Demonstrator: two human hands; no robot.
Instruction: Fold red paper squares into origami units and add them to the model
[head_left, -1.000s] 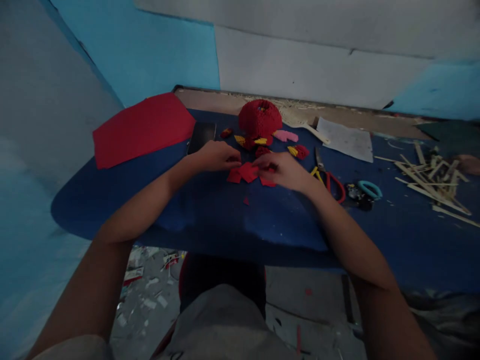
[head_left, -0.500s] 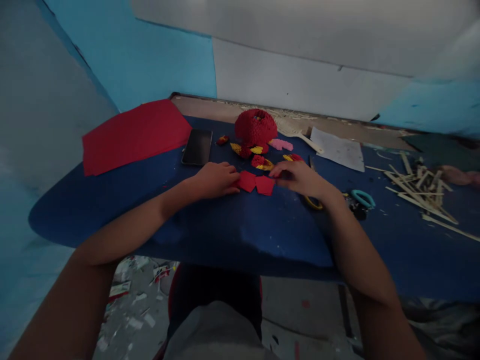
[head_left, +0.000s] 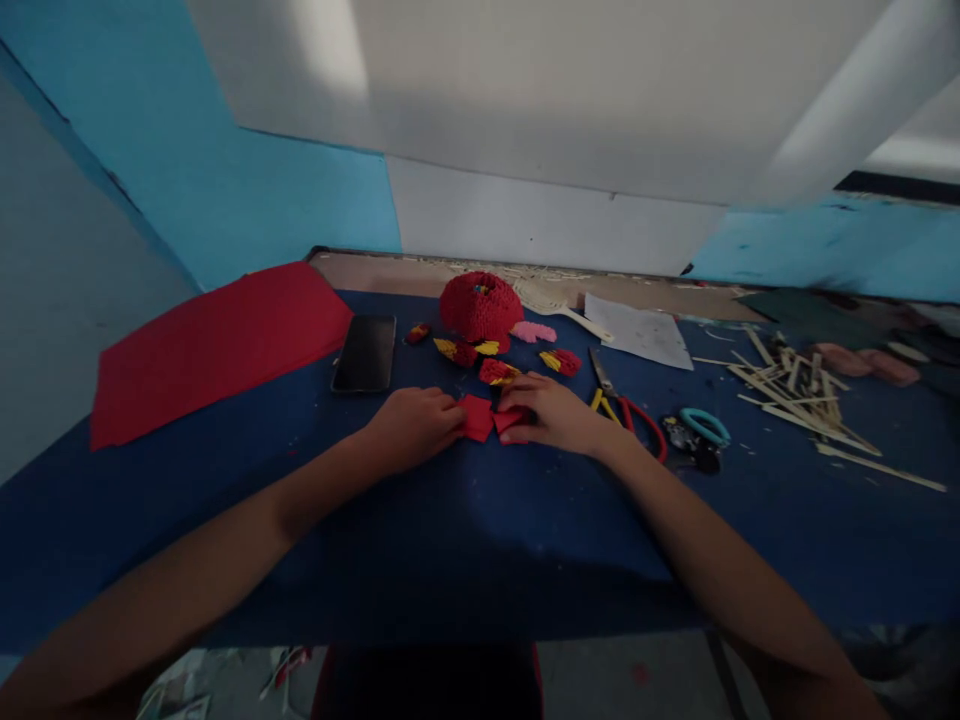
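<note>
On the long blue table (head_left: 480, 560), a broad stack of flat red paper sheets (head_left: 225, 350) lies uncut at the left, so plenty of material seems left to work; the round, red, textured dome with a hollow top (head_left: 481, 312) looks largely built up, while several small pointed red-and-yellow textured pieces (head_left: 562, 362) sit loose before it, apparently made but unattached. The two small, flat, angular red paper pieces (head_left: 477, 418) lie side by side between the hands, seemingly cut but not yet worked further. The left hand (head_left: 416, 425) has its fingers bent together at the left piece's edge, the right hand (head_left: 559, 415) has thumb and fingers spread around the right piece; whether either grips, I cannot tell. Around these lie a heap of pale wooden sticks (head_left: 806, 395) at the right, a whitish paper sheet (head_left: 639, 330), a black rectangular phone (head_left: 364, 354) beyond the left wrist, and a metal cutter with red and yellow handles (head_left: 643, 428) beside the right wrist, crowding that side. The nearest textured pieces limit room beyond the fingertips.
</note>
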